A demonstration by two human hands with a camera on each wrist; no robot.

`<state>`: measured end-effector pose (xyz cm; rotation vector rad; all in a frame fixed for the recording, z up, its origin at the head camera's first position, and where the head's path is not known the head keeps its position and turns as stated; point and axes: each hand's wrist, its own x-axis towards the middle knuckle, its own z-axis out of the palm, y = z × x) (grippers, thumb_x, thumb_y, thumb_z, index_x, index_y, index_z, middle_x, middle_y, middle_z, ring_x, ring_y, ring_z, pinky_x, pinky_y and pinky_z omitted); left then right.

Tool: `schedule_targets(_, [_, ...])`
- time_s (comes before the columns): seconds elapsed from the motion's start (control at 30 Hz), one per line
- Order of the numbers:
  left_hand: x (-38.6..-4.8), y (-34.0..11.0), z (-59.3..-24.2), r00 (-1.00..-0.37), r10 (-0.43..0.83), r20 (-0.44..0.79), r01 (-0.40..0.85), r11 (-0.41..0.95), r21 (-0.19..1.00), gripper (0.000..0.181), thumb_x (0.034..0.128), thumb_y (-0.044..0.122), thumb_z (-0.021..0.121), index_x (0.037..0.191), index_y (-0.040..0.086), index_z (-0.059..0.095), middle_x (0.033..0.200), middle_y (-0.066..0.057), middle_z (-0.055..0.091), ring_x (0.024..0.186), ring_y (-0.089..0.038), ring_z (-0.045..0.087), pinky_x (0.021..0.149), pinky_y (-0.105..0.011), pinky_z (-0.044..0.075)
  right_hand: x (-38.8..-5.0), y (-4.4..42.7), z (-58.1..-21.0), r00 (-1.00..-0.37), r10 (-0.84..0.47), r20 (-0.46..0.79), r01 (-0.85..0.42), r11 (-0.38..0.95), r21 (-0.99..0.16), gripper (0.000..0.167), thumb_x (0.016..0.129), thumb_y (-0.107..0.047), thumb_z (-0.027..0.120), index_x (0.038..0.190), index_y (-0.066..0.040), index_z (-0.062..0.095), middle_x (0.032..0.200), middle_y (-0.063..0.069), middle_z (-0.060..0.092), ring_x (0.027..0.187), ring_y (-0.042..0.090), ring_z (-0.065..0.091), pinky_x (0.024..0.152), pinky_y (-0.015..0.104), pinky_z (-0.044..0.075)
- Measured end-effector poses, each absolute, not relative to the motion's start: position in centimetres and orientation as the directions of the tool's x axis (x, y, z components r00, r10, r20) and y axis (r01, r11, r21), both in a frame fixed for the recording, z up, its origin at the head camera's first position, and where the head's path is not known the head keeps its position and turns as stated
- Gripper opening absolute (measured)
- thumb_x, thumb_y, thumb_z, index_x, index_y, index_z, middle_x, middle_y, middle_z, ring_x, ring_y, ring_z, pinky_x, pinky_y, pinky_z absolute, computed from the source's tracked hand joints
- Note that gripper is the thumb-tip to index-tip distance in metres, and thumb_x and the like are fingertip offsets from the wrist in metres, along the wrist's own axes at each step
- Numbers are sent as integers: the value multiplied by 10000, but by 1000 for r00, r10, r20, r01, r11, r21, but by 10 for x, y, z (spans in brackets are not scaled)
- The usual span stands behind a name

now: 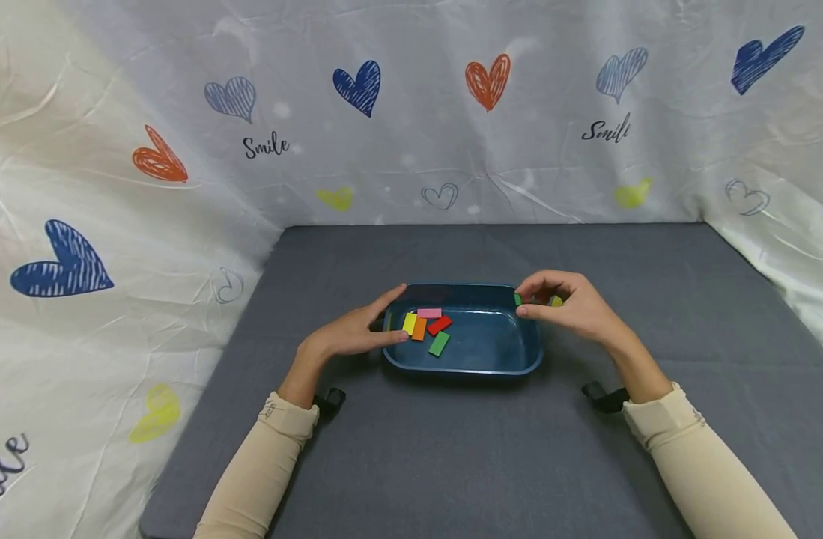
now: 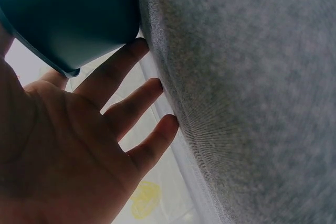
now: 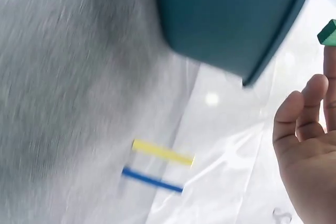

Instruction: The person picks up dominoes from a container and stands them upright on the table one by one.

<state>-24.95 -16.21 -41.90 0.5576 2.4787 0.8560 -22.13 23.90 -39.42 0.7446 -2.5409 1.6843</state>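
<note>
1. Grey tabletop [image 1: 451, 457], w/ white hearts-&-"Smile" backdrop [image 1: 391, 161] behind & at sides.
2. Blue tray [image 1: 485, 344] on tabletop, btwn the hands. Inside, L part: pink block [image 1: 429, 313], yellow block [image 1: 409, 323], orange block [image 1: 419, 329], red block [image 1: 439, 325], lower green block [image 1: 439, 344]. Yellow & orange side by side.
3. Outside tray, R side: spare yellow strip [image 3: 163, 151] & blue strip [image 3: 152, 180], near each other; R hand partly hides the yellow one in head view.
4. L hand [image 1: 350, 332] at tray's L end: fingers spread, fairly straight, touching tray; thumb reaches over near-L rim, close to yellow/orange.
5. R hand [image 1: 573, 305]: thumb + index pinch held green block [image 1: 517, 299], at fingertips by tray's far-R corner, well apart from blocks inside.
</note>
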Motion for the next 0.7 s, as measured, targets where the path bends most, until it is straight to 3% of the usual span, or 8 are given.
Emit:
schedule_targets(0.23, [-250,-163,-421,-817,505,-281,220,721,657,906,887,681,630,1578,564,56,1724,22,133,1544,-365,266,1181,-689,274,-217,271,-390,-927,-270,259,-341,325,-882,217,906,-57,763,1109,-15,701,950,-69,706,790,178,628,675,310,525])
schedule_targets(0.57, [-249,-163,-421,-812,511,-282,213,710,672,900,892,671,632,1578,563,59,1724,32,126,1545,-364,257,1186,-691,261,-216,318,-401,-958,-149,247,-281,295,-913,256,935,-30,720,1166,55,654,1000,-117,735,892,85,675,772,195,554])
schedule_targets(0.7, [-249,-163,-420,-812,513,-280,213,705,676,900,894,660,636,1581,558,63,1723,34,129,1547,-360,253,1191,-687,255,-216,331,-410,-971,-100,216,-237,346,-908,274,948,-76,719,1188,35,650,991,-176,739,877,70,678,774,202,549])
